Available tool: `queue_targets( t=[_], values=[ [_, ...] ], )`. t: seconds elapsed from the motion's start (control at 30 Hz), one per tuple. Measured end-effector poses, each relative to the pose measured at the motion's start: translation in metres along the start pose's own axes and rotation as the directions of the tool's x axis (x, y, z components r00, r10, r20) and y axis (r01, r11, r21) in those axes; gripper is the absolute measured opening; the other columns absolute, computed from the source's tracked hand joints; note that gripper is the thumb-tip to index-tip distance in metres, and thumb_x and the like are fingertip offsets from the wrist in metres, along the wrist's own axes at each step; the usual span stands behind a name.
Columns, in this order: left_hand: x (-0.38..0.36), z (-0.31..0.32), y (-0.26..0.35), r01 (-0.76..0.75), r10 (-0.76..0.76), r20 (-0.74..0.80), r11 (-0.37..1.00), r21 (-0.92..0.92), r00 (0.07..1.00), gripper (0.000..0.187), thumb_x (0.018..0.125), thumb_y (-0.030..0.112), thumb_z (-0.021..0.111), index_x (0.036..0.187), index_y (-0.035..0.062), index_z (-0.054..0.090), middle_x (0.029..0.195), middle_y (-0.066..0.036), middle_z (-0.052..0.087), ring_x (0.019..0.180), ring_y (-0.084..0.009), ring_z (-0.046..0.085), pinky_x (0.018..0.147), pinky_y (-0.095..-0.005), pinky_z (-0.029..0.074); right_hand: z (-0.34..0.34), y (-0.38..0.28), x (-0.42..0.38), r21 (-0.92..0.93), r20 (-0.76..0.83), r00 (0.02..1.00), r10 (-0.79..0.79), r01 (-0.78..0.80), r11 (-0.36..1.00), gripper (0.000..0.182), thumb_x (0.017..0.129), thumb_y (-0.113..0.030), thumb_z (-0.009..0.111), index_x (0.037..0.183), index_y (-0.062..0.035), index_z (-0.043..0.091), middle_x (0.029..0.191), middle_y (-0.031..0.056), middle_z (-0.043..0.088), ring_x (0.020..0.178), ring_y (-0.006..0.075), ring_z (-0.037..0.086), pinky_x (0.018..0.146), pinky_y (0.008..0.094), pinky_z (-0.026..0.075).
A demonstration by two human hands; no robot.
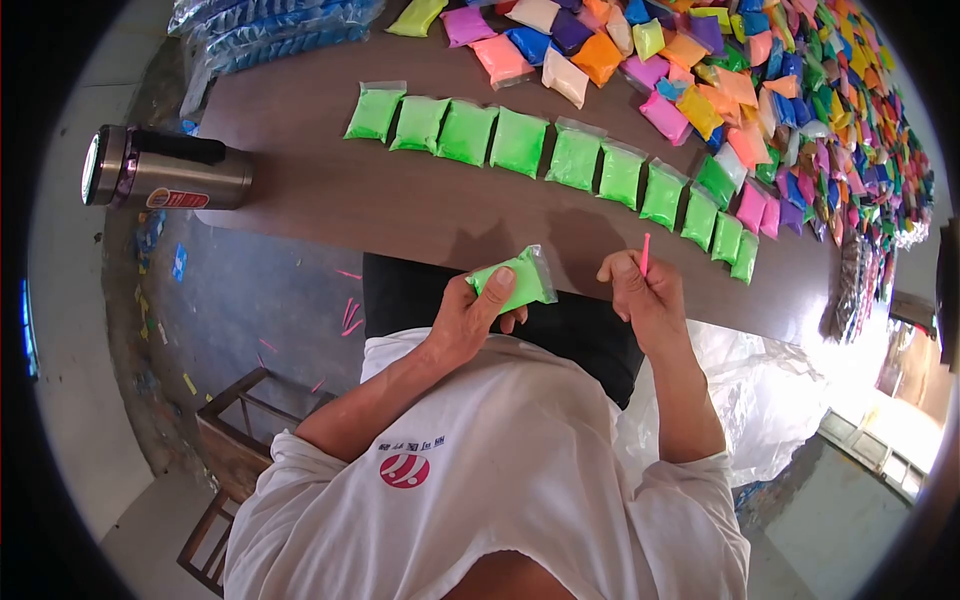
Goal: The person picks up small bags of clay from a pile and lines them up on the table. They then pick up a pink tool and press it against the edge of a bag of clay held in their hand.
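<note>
My left hand [478,310] is closed around a small clear packet of bright green clay-like filling [522,285], thumb on top, just off the table's near edge. In my right hand [643,295] a thin pink plastic stick [645,252] is pinched, pointing up from the fist. The two hands are apart, both in front of my body. Beyond them, a curved row of similar green packets [466,132] lies across the brown table [380,205], running from upper left down to the right.
A big heap of many-coloured packets [740,90] covers the back right. At the left edge lies a steel flask [215,178]. Blue plastic-wrapped bundles [275,38] are at the back left. A wooden stool [235,430] and pink sticks [350,312] are on the floor; clear plastic sheeting [750,390] hangs at right.
</note>
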State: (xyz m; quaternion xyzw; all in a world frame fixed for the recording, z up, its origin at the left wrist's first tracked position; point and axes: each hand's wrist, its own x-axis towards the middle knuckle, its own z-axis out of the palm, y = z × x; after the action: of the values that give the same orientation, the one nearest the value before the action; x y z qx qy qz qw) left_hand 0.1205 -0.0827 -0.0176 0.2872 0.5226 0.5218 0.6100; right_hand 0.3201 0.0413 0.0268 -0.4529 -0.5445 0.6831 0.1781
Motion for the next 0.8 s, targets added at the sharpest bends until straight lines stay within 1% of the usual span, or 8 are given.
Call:
queue_targets(
  t=[0.1, 0.2, 0.3, 0.4, 0.43, 0.63, 0.73, 0.8],
  values=[
    [0.001, 0.001, -0.001, -0.009, 0.009, -0.002, 1.0, 0.0, 1.0, 0.06, 0.096, 0.056, 0.041, 0.091, -0.0005, 0.06, 0.071, -0.006, 0.06, 0.06, -0.0104, 0.053, 0.057, -0.0244, 0.044, 0.004, -0.006, -0.004, -0.169, -0.052, 0.994, -0.099, 0.089, 0.982, 0.02, 0.092, -0.021, 0.063, 0.089, -0.0016, 0.065, 0.064, -0.0046, 0.05, 0.06, 0.0032, 0.043, 0.053, 0.0217, 0.037],
    [0.001, 0.002, 0.0, -0.012, 0.012, -0.007, 1.0, 0.004, 1.0, 0.059, 0.096, 0.056, 0.042, 0.091, -0.0003, 0.06, 0.071, -0.006, 0.06, 0.06, -0.0102, 0.053, 0.056, -0.0241, 0.045, 0.015, -0.002, -0.003, -0.247, -0.032, 0.968, -0.25, 0.235, 0.94, 0.015, 0.089, -0.015, 0.066, 0.093, -0.0007, 0.066, 0.068, -0.004, 0.054, 0.062, 0.0029, 0.043, 0.054, 0.0207, 0.037],
    [0.0, 0.002, -0.001, -0.01, 0.01, -0.015, 1.0, -0.001, 1.0, 0.059, 0.096, 0.055, 0.042, 0.091, -0.0004, 0.06, 0.071, -0.006, 0.06, 0.06, -0.0101, 0.053, 0.056, -0.0238, 0.045, 0.022, -0.009, -0.011, -0.312, 0.036, 0.981, -0.192, 0.193, 0.93, 0.015, 0.083, -0.009, 0.07, 0.094, -0.0011, 0.066, 0.067, -0.0047, 0.053, 0.063, 0.0023, 0.042, 0.054, 0.0206, 0.036],
    [0.0, 0.002, -0.003, -0.005, 0.005, -0.02, 1.0, -0.014, 1.0, 0.058, 0.096, 0.055, 0.043, 0.091, -0.0004, 0.06, 0.072, -0.006, 0.06, 0.06, -0.0101, 0.054, 0.056, -0.0237, 0.045, 0.031, -0.008, -0.013, -0.314, 0.087, 0.982, -0.167, 0.186, 0.931, 0.019, 0.08, -0.009, 0.074, 0.095, -0.0012, 0.065, 0.067, -0.0044, 0.053, 0.062, 0.0023, 0.042, 0.054, 0.0207, 0.036],
    [0.0, 0.002, -0.003, -0.004, 0.004, -0.019, 1.0, -0.018, 1.0, 0.058, 0.096, 0.055, 0.042, 0.091, -0.0004, 0.06, 0.072, -0.006, 0.06, 0.06, -0.0101, 0.054, 0.056, -0.0236, 0.045, 0.035, -0.008, -0.014, -0.328, 0.082, 0.976, -0.203, 0.219, 0.919, 0.018, 0.08, -0.008, 0.073, 0.095, -0.0021, 0.065, 0.065, -0.0033, 0.053, 0.06, 0.0025, 0.041, 0.052, 0.0208, 0.036],
    [0.002, 0.001, -0.006, -0.026, 0.026, -0.01, 1.0, -0.013, 1.0, 0.056, 0.097, 0.053, 0.043, 0.089, -0.0004, 0.06, 0.072, -0.006, 0.06, 0.06, -0.0101, 0.054, 0.056, -0.0236, 0.045, 0.037, 0.002, -0.011, -0.421, 0.079, 0.971, -0.224, 0.236, 0.876, 0.018, 0.077, -0.009, 0.074, 0.093, -0.0057, 0.066, 0.058, 0.0008, 0.05, 0.052, 0.0056, 0.04, 0.049, 0.0228, 0.036],
    [0.002, 0.001, -0.006, -0.02, 0.02, -0.008, 0.999, -0.033, 1.0, 0.056, 0.097, 0.052, 0.043, 0.088, -0.0003, 0.06, 0.072, -0.006, 0.06, 0.06, -0.01, 0.054, 0.056, -0.0237, 0.045, 0.04, -0.001, -0.011, -0.436, 0.083, 0.965, -0.247, 0.258, 0.862, 0.016, 0.078, -0.003, 0.074, 0.091, -0.002, 0.065, 0.059, -0.0042, 0.049, 0.055, 0.0018, 0.037, 0.048, 0.0206, 0.03],
    [0.002, 0.001, -0.006, -0.016, 0.015, -0.008, 0.999, -0.037, 1.0, 0.056, 0.097, 0.052, 0.043, 0.089, -0.0003, 0.06, 0.072, -0.006, 0.06, 0.06, -0.01, 0.054, 0.056, -0.0238, 0.045, 0.04, -0.002, -0.009, -0.471, 0.093, 0.965, -0.245, 0.259, 0.843, 0.016, 0.077, -0.004, 0.074, 0.091, -0.0023, 0.065, 0.059, -0.0035, 0.049, 0.056, 0.002, 0.038, 0.048, 0.0209, 0.031]
  ],
)
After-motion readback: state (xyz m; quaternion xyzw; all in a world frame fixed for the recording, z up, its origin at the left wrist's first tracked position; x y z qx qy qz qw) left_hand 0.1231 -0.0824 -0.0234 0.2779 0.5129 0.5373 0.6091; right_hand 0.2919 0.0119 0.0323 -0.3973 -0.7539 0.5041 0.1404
